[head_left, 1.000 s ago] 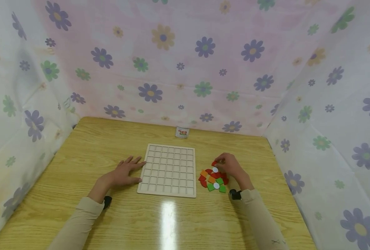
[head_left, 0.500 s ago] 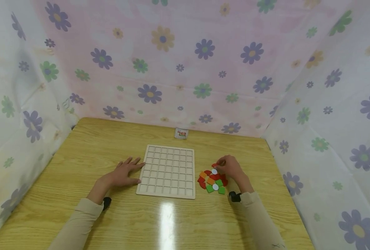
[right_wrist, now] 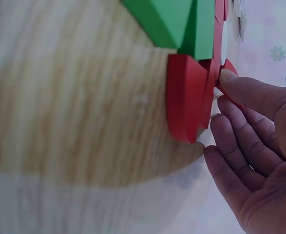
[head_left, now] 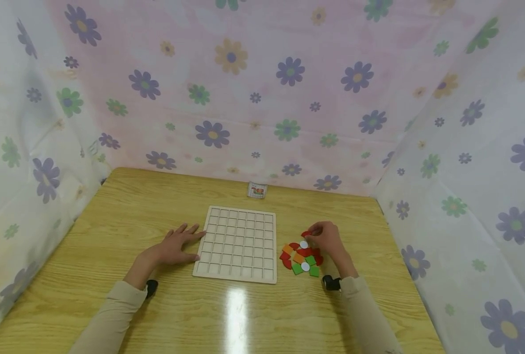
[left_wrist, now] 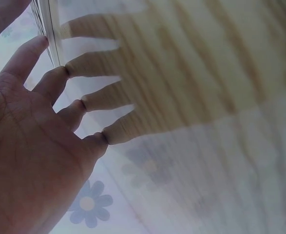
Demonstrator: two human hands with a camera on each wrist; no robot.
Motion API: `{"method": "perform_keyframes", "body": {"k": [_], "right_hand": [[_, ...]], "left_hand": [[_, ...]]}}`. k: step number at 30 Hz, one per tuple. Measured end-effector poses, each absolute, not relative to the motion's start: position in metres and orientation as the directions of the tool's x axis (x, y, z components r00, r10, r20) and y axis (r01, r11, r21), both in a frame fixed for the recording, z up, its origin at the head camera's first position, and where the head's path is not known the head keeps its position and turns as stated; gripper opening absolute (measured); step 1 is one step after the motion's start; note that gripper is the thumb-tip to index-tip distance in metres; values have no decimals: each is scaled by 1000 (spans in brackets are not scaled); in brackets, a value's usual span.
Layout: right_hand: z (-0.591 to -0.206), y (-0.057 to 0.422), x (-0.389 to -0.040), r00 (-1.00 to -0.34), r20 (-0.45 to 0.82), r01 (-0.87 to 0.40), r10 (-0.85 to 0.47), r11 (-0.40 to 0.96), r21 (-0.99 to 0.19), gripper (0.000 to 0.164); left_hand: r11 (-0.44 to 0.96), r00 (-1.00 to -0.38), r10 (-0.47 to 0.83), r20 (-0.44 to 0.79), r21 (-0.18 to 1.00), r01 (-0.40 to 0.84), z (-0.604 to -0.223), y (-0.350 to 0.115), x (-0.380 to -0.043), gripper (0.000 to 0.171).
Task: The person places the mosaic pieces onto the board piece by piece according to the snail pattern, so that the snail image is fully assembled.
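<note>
In the head view, a pale wooden board (head_left: 235,244) with a grid of square recesses lies flat on the table. My left hand (head_left: 173,247) rests at its left edge, fingers spread, fingertips and thumb right at the rim. My right hand (head_left: 328,239) is at the top of a small heap of coloured pieces, pinching a red piece with a curved edge (right_wrist: 229,67) between thumb and fingers. Beside it in the heap lie white discs (head_left: 305,266), green squares (head_left: 314,271), orange squares (head_left: 299,258) and other red pieces (head_left: 287,264), some overlapping.
A small picture card (head_left: 257,190) with a coloured figure lies near the table's back edge. Flower-printed cloth (head_left: 253,98) encloses the back and both sides of the wooden table (head_left: 156,314). A bright light reflection crosses the table's front.
My right fingertips have drawn in closer around the red piece at the top of the heap. The left hand stays at the board's edge; the head view has shifted slightly.
</note>
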State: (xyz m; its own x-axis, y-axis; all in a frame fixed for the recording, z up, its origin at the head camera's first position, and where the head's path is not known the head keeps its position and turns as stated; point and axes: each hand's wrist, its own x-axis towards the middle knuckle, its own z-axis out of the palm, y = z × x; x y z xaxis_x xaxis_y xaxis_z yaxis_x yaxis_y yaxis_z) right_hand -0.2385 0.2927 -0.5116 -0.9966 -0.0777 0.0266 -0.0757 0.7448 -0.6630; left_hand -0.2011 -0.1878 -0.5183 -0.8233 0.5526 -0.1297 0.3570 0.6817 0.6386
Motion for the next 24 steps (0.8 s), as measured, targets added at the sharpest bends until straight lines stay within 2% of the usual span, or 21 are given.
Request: {"method": "perform_keyframes", "body": {"k": [24], "right_hand": [[-517, 302, -236, -998, 46, -60, -40, 726, -685, 18]], "left_hand": [[691, -825, 545, -150, 638, 340, -513, -185, -201, 75]]}}
